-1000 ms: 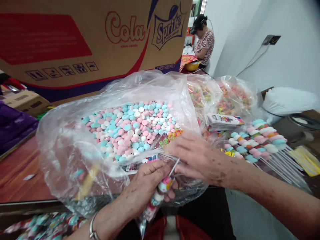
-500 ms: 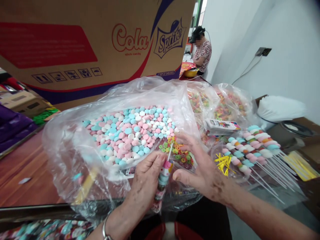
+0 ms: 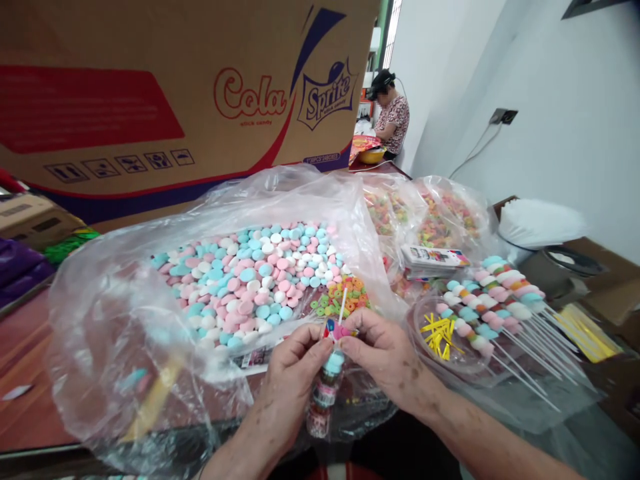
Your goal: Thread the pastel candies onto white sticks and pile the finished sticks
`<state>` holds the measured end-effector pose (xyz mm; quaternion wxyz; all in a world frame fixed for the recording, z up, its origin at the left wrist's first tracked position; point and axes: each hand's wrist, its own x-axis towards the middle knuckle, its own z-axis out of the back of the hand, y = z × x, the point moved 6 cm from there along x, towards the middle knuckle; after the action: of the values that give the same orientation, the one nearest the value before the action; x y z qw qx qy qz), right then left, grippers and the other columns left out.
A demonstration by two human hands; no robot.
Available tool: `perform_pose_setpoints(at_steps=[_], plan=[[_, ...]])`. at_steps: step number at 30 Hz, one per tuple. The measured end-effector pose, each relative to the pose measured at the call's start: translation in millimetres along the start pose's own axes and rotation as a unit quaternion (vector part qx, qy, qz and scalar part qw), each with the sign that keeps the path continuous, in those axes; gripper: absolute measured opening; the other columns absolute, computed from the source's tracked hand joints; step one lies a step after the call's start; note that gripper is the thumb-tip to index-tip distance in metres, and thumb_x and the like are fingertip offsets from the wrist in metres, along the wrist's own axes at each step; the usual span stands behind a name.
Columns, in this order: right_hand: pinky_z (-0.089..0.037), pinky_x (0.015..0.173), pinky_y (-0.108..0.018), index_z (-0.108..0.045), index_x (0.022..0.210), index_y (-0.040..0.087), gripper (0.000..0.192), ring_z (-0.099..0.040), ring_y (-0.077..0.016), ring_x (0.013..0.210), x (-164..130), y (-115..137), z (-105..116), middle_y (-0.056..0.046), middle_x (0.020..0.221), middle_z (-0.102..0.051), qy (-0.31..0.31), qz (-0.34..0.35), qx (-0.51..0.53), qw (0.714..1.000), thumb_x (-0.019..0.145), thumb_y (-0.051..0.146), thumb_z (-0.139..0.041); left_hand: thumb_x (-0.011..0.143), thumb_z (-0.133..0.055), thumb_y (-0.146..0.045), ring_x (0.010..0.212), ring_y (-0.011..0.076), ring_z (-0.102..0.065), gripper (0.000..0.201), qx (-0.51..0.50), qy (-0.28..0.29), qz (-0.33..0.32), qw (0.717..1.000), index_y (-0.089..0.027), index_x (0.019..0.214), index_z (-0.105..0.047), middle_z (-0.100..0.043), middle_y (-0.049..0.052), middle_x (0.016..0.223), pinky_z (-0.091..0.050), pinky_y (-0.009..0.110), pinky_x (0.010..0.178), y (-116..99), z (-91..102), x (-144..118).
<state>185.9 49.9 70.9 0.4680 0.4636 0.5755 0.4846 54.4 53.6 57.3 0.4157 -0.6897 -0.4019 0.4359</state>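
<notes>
A wrapped candy skewer hangs below my two hands, nearly upright, its white stick poking up above the bunched top of the clear wrapper. My left hand is closed, with thumb and fingers gripping the wrapper's colourful neck from the left. On the other side, my right hand pinches the same gathered neck by the stick. Whether a tie is between the fingertips I cannot tell. Just beyond the hands lie ring-shaped gummies and a heap of pink, blue and white candies on a clear plastic bag.
Yellow twist ties lie in a round clear tub at right, beside several unwrapped candy skewers. Behind them is a stack of printed cards. A large carton stands at the back; a person sits farther off.
My right hand, open and apart from the skewer before, has come in and pinched the wrapper's neck. The left hand has shifted its grip there. The view has turned slightly right.
</notes>
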Motion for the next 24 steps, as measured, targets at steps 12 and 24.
perform_pose_setpoints(at_steps=[12, 24], plan=[[-0.047, 0.073, -0.025, -0.068, 0.088, 0.018, 0.014, -0.058, -0.0123, 0.076, -6.9, 16.3, -1.7, -0.001, 0.082, -0.063, 0.14, 0.174, -0.187, 0.957, 0.091, 0.026, -0.058, 0.068, -0.056, -0.023, 0.038, 0.0202, -0.061, 0.016, -0.08, 0.167, 0.263, 0.947, -0.011, 0.071, -0.065, -0.062, 0.006, 0.047, -0.048, 0.026, 0.034, 20.8, -12.7, -6.3], [-0.043, 0.069, -0.026, -0.055, 0.079, 0.018, 0.021, -0.051, -0.0145, 0.075, -15.5, 28.5, -1.8, -0.002, 0.078, -0.057, 0.061, 0.265, -0.33, 0.904, 0.095, 0.018, -0.042, 0.083, -0.065, -0.035, 0.048, 0.0087, -0.055, 0.026, -0.046, 0.275, 0.227, 0.933, -0.01, 0.077, -0.065, -0.06, 0.004, 0.066, -0.037, 0.017, 0.044, 4.0, -16.5, -12.3]])
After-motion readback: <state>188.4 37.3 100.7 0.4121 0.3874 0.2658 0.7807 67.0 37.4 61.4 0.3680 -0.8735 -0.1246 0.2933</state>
